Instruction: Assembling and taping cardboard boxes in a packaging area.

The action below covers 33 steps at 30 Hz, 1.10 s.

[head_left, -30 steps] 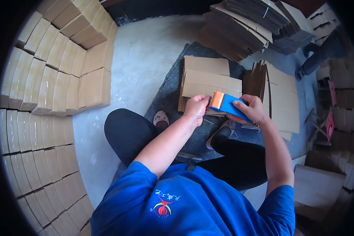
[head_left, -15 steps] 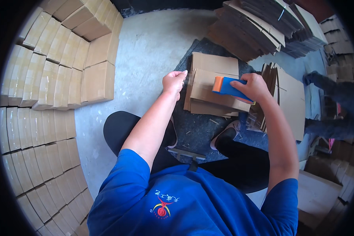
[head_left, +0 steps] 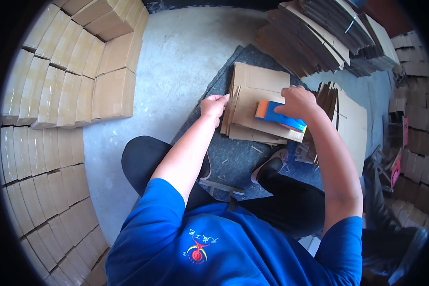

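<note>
The left hand (head_left: pixel 213 105), half a second ago lifted near the top corner of the flat cardboard stack (head_left: pixel 257 102), now pinches the stack's left edge, while the right hand (head_left: pixel 296 102) has slid the blue-and-orange tape dispenser (head_left: pixel 279 116) lower across the top sheet. The dispenser's underside and any tape are hidden beneath the gripping right hand. The stack lies on a dark mat (head_left: pixel 233 157) on the concrete floor (head_left: pixel 176 62), flanked by taped boxes (head_left: pixel 112 93).

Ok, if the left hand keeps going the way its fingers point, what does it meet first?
The left hand points right, at the near edge of the flat cardboard stack. It looks as good as touching already; depth is hard to judge.
</note>
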Each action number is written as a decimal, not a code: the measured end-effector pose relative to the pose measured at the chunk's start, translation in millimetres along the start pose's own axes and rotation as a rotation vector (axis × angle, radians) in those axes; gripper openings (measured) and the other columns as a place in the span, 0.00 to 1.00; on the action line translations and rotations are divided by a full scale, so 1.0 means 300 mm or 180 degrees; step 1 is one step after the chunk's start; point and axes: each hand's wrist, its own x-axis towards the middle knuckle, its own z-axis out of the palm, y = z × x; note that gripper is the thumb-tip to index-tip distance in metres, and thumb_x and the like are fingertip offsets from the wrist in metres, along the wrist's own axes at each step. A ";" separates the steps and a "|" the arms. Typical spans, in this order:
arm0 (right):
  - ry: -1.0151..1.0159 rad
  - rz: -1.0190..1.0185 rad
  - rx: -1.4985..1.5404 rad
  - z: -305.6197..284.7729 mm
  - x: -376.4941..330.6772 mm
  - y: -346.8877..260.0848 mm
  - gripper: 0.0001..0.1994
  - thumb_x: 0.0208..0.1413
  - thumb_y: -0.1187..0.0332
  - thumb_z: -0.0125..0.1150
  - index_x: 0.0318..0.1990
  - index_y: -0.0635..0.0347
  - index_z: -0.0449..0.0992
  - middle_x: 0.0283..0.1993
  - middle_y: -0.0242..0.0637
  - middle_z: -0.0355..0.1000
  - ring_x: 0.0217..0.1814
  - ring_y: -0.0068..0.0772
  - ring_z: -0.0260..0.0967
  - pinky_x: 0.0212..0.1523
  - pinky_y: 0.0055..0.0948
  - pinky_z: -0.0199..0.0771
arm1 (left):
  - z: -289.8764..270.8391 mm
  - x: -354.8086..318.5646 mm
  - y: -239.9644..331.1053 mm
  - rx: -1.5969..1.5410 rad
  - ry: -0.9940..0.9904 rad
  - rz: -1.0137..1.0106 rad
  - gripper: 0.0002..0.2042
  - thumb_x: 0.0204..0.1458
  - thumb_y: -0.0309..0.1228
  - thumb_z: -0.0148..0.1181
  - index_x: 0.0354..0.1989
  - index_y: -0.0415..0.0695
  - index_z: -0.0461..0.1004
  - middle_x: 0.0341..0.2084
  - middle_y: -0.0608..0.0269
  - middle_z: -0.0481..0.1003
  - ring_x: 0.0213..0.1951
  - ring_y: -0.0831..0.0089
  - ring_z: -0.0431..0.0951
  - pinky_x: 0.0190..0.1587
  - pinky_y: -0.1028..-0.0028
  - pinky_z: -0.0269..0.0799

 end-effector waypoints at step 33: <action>-0.0554 0.0758 0.0799 0.100 0.309 -0.289 0.30 0.51 0.40 0.52 0.50 0.53 0.80 0.52 0.39 0.76 0.57 0.37 0.72 0.56 0.31 0.70 | 0.103 0.015 -0.169 -0.0632 0.0357 0.0235 0.10 0.52 0.34 0.67 0.36 0.39 0.80 0.25 0.66 0.77 0.26 0.79 0.73 0.28 0.77 0.69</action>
